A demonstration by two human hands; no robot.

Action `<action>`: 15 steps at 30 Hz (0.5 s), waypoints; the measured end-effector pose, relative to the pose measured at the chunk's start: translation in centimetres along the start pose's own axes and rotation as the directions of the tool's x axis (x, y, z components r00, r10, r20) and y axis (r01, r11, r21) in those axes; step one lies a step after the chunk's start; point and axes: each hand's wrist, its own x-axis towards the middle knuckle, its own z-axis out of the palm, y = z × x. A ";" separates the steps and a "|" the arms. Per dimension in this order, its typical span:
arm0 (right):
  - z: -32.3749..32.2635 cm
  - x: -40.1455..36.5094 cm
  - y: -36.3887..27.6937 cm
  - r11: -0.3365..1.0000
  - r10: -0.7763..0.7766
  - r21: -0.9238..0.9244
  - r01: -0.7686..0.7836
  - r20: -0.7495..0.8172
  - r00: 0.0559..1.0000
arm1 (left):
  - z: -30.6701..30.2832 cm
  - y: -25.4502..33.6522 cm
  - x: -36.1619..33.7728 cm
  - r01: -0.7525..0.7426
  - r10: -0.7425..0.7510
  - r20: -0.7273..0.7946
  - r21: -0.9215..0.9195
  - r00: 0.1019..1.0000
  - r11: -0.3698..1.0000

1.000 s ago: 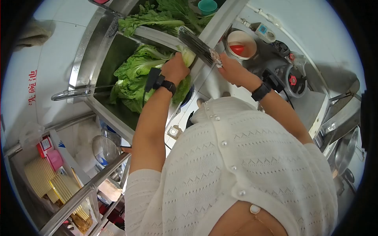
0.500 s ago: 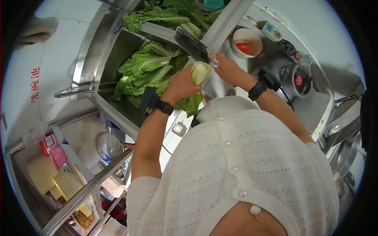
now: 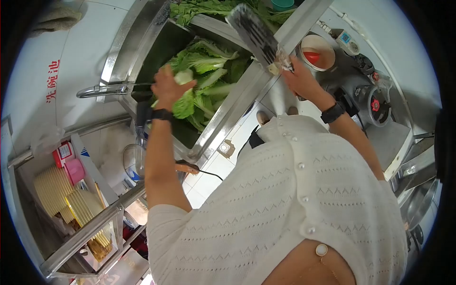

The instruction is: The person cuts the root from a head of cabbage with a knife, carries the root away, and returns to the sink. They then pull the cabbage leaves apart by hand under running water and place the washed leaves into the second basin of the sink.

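Note:
My left hand (image 3: 167, 88) grips a trimmed head of leafy cabbage (image 3: 185, 97) by its pale stem end, held over the steel sink (image 3: 142, 33) on its left side. My right hand (image 3: 298, 80) is closed on the handle of a broad cleaver (image 3: 254, 34), whose blade points up and away above the sink's right rim. More green cabbage leaves (image 3: 213, 71) lie heaped in the basin, and another pile of greens (image 3: 209, 8) fills the far basin.
A tap (image 3: 102, 89) reaches over the sink's left edge. A bucket with a red scoop (image 3: 316, 53) and a gas burner with red knobs (image 3: 375, 102) stand right of the sink. Below left, a metal rack (image 3: 90, 228) holds stacked yellow bowls (image 3: 61, 190).
My left hand has carried the cabbage from beside the cleaver leftwards over the basin. My right hand has raised the cleaver higher above the sink rim.

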 end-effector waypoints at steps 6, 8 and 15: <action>-2.1 -1.7 -4.0 0.940 -0.231 0.212 0.267 -0.178 0.957 | 5.2 16.6 -1.2 -0.515 0.456 -0.242 -0.475 0.856 0.714; -3.5 -2.9 -4.5 0.946 -0.189 0.222 0.238 -0.219 0.957 | 5.0 20.2 -1.4 -0.579 0.501 -0.292 -0.359 0.815 0.732; -8.2 -9.1 1.5 0.934 -0.093 0.235 0.271 -0.571 0.816 | 7.4 21.6 0.2 -0.756 0.597 -0.495 -0.217 0.631 0.618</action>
